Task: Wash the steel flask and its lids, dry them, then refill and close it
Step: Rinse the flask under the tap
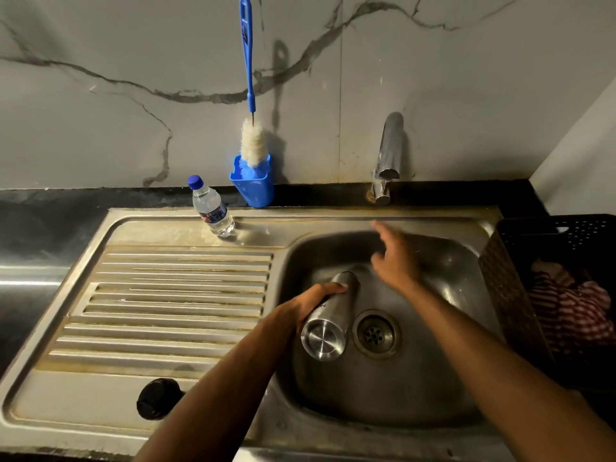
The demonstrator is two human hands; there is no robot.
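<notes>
Fingers (333,288) of the left hand (301,306) are wrapped tight around the steel flask (330,315), clamped on its body near the neck. That hand holds the flask tilted over the sink basin (443,378), its flat base turned toward the camera and its mouth pointing away and down into the bowl. No cap is visible on the flask, though its mouth is partly hidden. Just to the right of the gripping fingers and a little below the flask's base sits the drain (376,334).

Beyond the flask's mouth, the right hand (396,261) hangs above the basin with its fingers spread apart and holding nothing; it is blurred. Farther past that open hand, the tap (388,158) rises from the dark table (40,221) at the wall.

Well to the left of the gripping fingers and nearer the camera, a black lid (156,398) lies on the drainboard (173,295). Beyond the fingers to the left stand a small plastic water bottle (213,208) with a blue cap and a blue holder (254,185) carrying a bottle brush (251,121). Right of the open hand, a dark basket (546,278) holds a red-and-white striped cloth (573,315).
</notes>
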